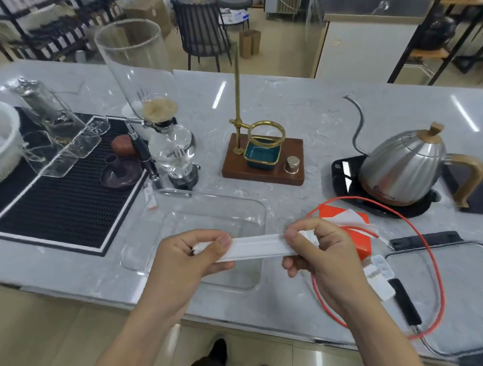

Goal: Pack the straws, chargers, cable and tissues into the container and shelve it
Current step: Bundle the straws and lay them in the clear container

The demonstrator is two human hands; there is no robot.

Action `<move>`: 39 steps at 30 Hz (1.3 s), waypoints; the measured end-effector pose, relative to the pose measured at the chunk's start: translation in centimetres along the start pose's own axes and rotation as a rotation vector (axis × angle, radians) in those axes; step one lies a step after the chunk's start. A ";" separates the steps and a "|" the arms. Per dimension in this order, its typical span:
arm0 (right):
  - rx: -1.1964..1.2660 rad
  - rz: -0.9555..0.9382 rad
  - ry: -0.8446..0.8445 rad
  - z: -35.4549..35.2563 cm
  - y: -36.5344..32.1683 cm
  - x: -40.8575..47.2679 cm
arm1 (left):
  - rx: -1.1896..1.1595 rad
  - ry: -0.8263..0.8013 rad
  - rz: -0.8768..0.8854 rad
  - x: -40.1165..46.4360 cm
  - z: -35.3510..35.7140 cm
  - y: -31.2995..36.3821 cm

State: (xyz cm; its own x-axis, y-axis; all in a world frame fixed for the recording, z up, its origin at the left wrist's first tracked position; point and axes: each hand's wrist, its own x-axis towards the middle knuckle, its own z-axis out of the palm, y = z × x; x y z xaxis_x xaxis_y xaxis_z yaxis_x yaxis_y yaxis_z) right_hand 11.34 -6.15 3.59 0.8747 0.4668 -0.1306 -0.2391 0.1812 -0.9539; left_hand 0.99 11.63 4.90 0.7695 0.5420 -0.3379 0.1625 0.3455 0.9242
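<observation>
A white bundle of straws (255, 245) was held level above the clear container (204, 236), which sat on the marble surface (307, 116). The left hand (195, 252) gripped one end, fingers (223, 265) curled round it; the right hand (320, 252) pinched the other end. The container appeared empty. Orange tissue pack (351, 232), red cable (438, 274), white charger (377, 274) and black charger (405, 302) lay to the right, unpacked. Judged best: the bundle to be lowered flat along one long wall, both ends released together, leaving floor space for the bulkier pack.
</observation>
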 end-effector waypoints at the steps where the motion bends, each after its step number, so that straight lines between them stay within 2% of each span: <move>1: -0.015 -0.006 0.004 0.7 0.0 0.2 | 0.005 -0.010 -0.003 0.5 -0.7 0.3; 12: -0.176 0.029 0.083 5.6 1.4 1.8 | 0.086 -0.134 -0.058 5.2 -6.2 1.7; 16: -0.318 0.004 0.052 5.9 1.4 2.0 | 0.124 -0.186 -0.056 6.2 -7.5 1.9; 18: -0.520 -0.032 -0.005 6.0 1.0 2.2 | 0.132 -0.195 -0.049 6.7 -8.1 2.0; 21: -0.974 -0.136 -0.149 6.3 0.1 2.8 | 0.127 -0.208 -0.043 7.4 -9.0 2.1; 26: -1.335 -0.195 -0.467 8.3 -0.5 4.2 | 0.148 -0.239 -0.059 8.1 -9.6 1.7; 32: -1.411 -0.050 -0.660 9.3 0.1 5.3 | 0.231 -0.256 -0.067 8.4 -9.8 1.3; 39: -1.327 0.022 -0.734 8.8 1.2 6.2 | 0.369 -0.325 -0.050 8.9 -9.9 1.7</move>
State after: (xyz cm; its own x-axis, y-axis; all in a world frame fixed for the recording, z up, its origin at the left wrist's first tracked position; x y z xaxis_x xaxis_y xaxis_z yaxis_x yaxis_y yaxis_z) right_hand 12.80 4.62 4.00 0.3828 0.8465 -0.3700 0.6427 -0.5317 -0.5515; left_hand 2.00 24.59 1.73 0.8986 0.2442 -0.3646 0.3666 0.0390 0.9296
